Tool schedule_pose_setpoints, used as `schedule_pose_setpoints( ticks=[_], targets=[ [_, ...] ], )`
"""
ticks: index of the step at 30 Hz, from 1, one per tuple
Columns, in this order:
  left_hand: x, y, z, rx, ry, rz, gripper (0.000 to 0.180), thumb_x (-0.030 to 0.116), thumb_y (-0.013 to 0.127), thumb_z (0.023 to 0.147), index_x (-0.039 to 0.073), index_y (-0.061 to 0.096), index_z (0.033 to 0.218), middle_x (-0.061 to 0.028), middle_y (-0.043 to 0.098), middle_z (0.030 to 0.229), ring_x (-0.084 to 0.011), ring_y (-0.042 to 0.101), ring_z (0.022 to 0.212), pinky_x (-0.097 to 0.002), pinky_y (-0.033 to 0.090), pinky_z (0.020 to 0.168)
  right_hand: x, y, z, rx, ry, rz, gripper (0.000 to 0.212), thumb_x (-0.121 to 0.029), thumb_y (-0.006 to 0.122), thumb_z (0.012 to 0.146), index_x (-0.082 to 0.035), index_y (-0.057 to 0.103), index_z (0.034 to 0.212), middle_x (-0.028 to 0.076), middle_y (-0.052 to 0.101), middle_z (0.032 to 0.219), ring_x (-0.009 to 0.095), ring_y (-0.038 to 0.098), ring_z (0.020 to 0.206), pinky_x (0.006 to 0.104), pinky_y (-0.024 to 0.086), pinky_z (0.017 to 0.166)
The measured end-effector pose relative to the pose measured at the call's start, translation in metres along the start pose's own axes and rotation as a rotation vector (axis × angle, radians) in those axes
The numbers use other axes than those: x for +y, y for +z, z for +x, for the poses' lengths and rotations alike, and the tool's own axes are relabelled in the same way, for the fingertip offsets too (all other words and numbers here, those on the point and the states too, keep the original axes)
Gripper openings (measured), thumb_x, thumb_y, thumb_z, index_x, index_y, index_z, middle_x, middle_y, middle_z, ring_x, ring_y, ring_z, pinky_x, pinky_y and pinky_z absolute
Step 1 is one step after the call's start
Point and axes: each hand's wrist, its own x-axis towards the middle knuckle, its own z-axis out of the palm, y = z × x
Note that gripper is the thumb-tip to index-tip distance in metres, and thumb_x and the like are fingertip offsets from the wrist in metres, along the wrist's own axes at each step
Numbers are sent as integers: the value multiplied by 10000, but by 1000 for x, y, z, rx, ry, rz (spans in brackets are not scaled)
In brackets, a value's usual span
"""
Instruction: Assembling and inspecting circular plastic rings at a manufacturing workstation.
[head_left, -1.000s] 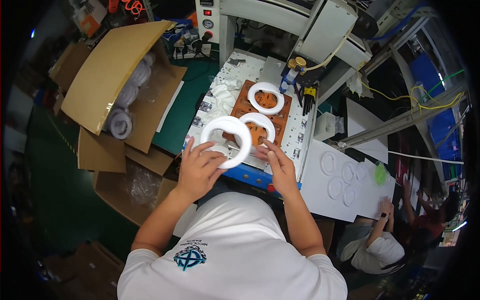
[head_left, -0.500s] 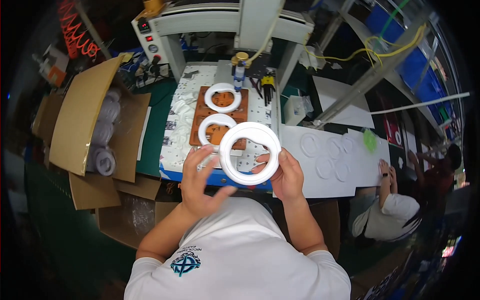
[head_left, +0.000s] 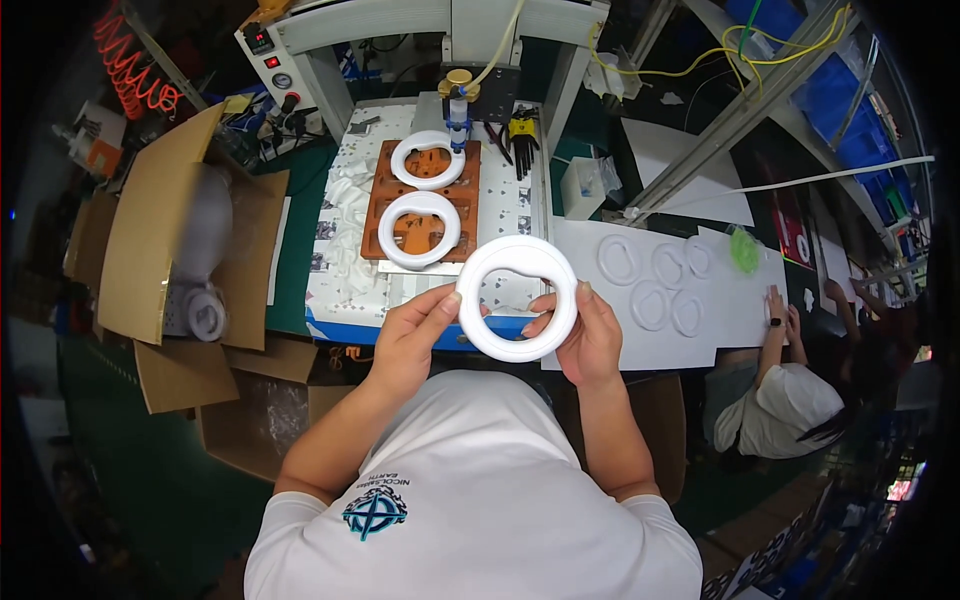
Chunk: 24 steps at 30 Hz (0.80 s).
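Note:
A white plastic ring (head_left: 484, 339) with an uneven inner opening is held up in front of me, over the near edge of the machine bed. My left hand (head_left: 417, 335) pinches its left rim between thumb and fingers. On the opposite side my right hand (head_left: 588, 335) grips the rim, its fingertips showing through the opening. Beyond it, two similar white rings, a nearer ring (head_left: 388, 243) and a farther ring (head_left: 402, 176), lie on an orange-brown fixture plate (head_left: 383, 190). A blue and brass dispensing nozzle (head_left: 458, 125) stands at the farther ring's right edge.
An open cardboard box (head_left: 140, 240) with wrapped rings stands at left. The machine's gantry (head_left: 400, 27) spans the back; pliers (head_left: 498, 143) and a small white bin (head_left: 582, 188) are right of the nozzle. More rings lie on a white sheet (head_left: 600, 345), near a co-worker (head_left: 780, 400).
My left hand has come over to the held ring and closed on its left rim. The ring has turned in my hands. The view has shifted slightly.

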Motion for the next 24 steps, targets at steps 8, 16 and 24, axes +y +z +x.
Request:
schedule_pose_setpoints(
  ticks=[8, 16, 24],
  targets=[
    [-4, 4, 9, -7, -33, 31, 370, 250, 486, 1063, -31, 616, 1266, -99, 710, 1090, -151, 649, 1023, -309, 481, 968, -1, -7, 1, 30, -3, 23, 490, -328, 302, 1095, 82, 524, 1245, 212, 706, 947, 284, 722, 726, 366, 623, 657],
    [-17, 11, 23, -18, -104, -23, 384, 234, 488, 1055, -31, 588, 1315, -129, 706, 1106, -183, 651, 1055, -345, 476, 998, -8, -16, -5, 63, -56, -29, 498, -325, 282, 1096, 87, 502, 1270, 241, 700, 971, 308, 730, 758, 375, 626, 666],
    [-22, 18, 30, -84, -85, -13, 384, 233, 479, 1060, -22, 578, 1328, -126, 703, 1129, -182, 651, 1063, -346, 476, 993, -12, -23, -10, 85, -116, -69, 512, -333, 264, 1097, 82, 491, 1294, 240, 698, 988, 314, 726, 755, 381, 625, 687]
  ],
)
